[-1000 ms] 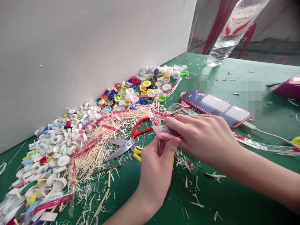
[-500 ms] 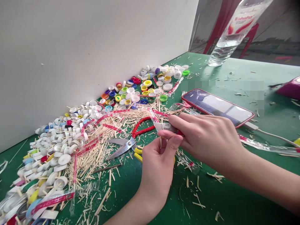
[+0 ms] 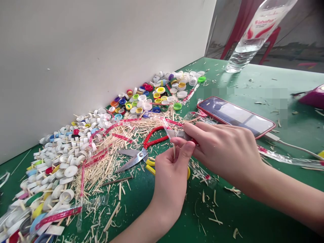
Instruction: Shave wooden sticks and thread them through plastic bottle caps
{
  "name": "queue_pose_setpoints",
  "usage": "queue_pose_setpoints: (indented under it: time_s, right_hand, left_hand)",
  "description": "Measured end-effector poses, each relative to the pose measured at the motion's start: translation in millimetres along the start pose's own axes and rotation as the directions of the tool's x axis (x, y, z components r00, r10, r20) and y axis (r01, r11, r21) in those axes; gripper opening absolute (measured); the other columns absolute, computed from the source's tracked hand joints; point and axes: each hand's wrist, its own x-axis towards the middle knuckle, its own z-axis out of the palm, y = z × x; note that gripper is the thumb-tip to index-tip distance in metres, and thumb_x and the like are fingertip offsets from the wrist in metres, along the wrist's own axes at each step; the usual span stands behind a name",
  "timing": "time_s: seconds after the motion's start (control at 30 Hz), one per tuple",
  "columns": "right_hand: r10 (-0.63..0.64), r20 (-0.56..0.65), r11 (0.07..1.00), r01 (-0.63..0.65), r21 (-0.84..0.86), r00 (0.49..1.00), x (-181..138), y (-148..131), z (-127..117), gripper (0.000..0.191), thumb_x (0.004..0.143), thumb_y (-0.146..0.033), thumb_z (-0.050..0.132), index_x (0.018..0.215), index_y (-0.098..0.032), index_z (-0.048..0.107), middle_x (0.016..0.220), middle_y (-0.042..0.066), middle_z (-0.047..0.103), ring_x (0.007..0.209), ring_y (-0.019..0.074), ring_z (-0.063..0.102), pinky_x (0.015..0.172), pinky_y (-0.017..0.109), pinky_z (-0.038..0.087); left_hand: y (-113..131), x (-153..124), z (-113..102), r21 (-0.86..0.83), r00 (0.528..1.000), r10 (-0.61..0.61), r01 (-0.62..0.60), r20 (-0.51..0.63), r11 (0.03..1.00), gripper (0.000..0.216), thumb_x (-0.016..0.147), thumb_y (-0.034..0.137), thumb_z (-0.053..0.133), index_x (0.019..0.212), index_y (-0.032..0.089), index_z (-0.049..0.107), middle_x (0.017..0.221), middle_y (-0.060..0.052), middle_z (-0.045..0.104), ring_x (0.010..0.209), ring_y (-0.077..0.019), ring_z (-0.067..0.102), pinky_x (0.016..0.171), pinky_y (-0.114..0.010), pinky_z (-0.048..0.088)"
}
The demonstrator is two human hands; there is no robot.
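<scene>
My right hand (image 3: 225,145) is closed around a craft knife (image 3: 182,135), its blade end pointing left above my left hand. My left hand (image 3: 170,179) pinches a thin wooden stick (image 3: 174,151) between thumb and fingers, close under the knife. Most of the stick and the knife's handle are hidden by my fingers. Just left of my hands, shears (image 3: 134,158) lie spread on the green table, with a red handle (image 3: 154,135) and a yellow one (image 3: 151,167) partly behind my left hand.
Wood sticks and shavings (image 3: 101,175) cover the table's middle. Bottle caps (image 3: 71,171), many with sticks in them, pile along the white wall (image 3: 101,50). A phone (image 3: 235,116) with a cable (image 3: 293,145) lies behind my right hand. A water bottle (image 3: 249,44) stands farther back.
My left thumb has shifted slightly left, and the knife has tilted and moved a little along the stick. The whole view has shifted slightly. Both grips stay the same.
</scene>
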Motion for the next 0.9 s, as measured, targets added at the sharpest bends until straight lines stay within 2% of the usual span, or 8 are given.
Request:
queue_pose_setpoints:
  time_s: [0.23, 0.47, 0.7, 0.9]
  right_hand:
    - [0.042, 0.044, 0.999, -0.042, 0.008, 0.998, 1.6, -1.2, -1.4, 0.055, 0.095, -0.057, 0.03, 0.071, -0.02, 0.062, 0.055, 0.001, 0.059, 0.043, 0.0093, 0.045, 0.046, 0.026, 0.012]
    - [0.13, 0.175, 0.99, -0.139, 0.039, 0.976, 4.5, -1.2, -1.3, 0.058, 0.095, -0.06, 0.027, 0.07, -0.021, 0.061, 0.058, 0.0, 0.063, 0.041, 0.0089, 0.041, 0.046, 0.026, 0.011]
    - [0.182, 0.204, 0.98, -0.193, 0.035, 0.962, 6.0, -3.8, 5.9, 0.057, 0.094, -0.06, 0.028, 0.074, -0.022, 0.064, 0.06, 0.001, 0.063, 0.043, 0.0094, 0.042, 0.047, 0.026, 0.012]
    - [0.226, 0.234, 0.969, -0.243, 0.045, 0.945, 14.8, -4.0, 3.1, 0.059, 0.093, -0.064, 0.025, 0.067, -0.021, 0.056, 0.06, 0.001, 0.061, 0.045, 0.0097, 0.039, 0.049, 0.025, 0.012]
  left_hand:
    - [2.1, 1.5, 1.9, -0.015, 1.0, -0.027, 0.027, -0.015, 1.0, 0.058, 0.072, 0.072, 0.057, 0.058, 0.022, 0.03, 0.047, 0.01, 0.019, 0.039, -0.0043, 0.016, 0.037, -0.023, 0.011]
    - [3.6, 5.4, 0.6, -0.037, 0.997, -0.076, 0.076, 0.004, 0.996, 0.063, 0.069, 0.074, 0.058, 0.056, 0.021, 0.026, 0.046, 0.01, 0.016, 0.039, -0.0036, 0.013, 0.037, -0.022, 0.01]
    - [7.7, 9.5, -0.7, -0.105, 0.99, -0.142, 0.143, 0.023, 0.984, 0.063, 0.068, 0.076, 0.057, 0.056, 0.022, 0.027, 0.041, 0.011, 0.016, 0.036, -0.0034, 0.012, 0.035, -0.021, 0.008]
    - [4.5, 5.3, 0.9, -0.124, 0.994, -0.095, 0.089, -0.046, 0.988, 0.063, 0.07, 0.074, 0.057, 0.055, 0.021, 0.026, 0.043, 0.011, 0.016, 0.037, -0.003, 0.012, 0.036, -0.022, 0.01]
